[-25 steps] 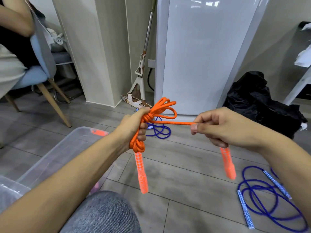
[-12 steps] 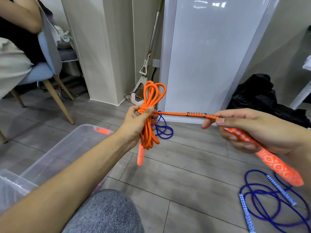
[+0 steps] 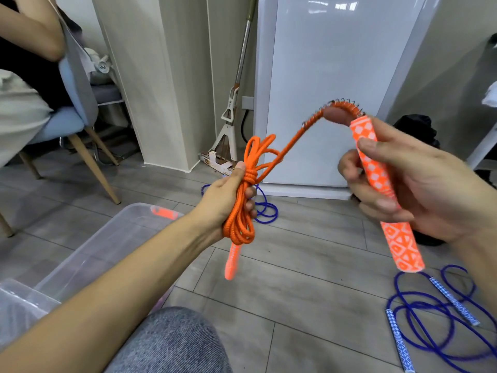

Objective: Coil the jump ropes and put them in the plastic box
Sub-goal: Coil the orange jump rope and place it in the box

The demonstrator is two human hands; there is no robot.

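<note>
Head view shows the orange jump rope (image 3: 240, 211) held in the air between both hands, above a grey tiled floor (image 3: 309, 278). The left hand (image 3: 226, 200) is clenched round the coiled bundle, thumb up against the wraps at its waist, with the loops standing roughly upright and 1 orange handle (image 3: 232, 261) hanging straight down below the fist. From those wraps a single free strand runs up and to the right, through a spring-covered stretch (image 3: 343, 106) that bends over sharply into the second handle (image 3: 387, 195). The right hand (image 3: 419, 195) grasps that handle with curled fingers and thumb; its long axis is steep, top end leaning slightly toward the bundle, bottom end pointing down and to the right. The relation that matters is this short taut span: the free handle lies to the right of and a little higher than the bundle, near it but apart, so the right hand is the one placed to bring it in, probably tucking or laying it against the coil. The clear plastic box (image 3: 88, 249) sits on the floor at lower left, just beside the left forearm, so the left hand is nearer to it for the drop. 2 blue jump ropes lie loose on the floor, 1 at lower right (image 3: 441, 319) and 1 beyond the left hand (image 3: 265, 211), not yet coiled.
</note>
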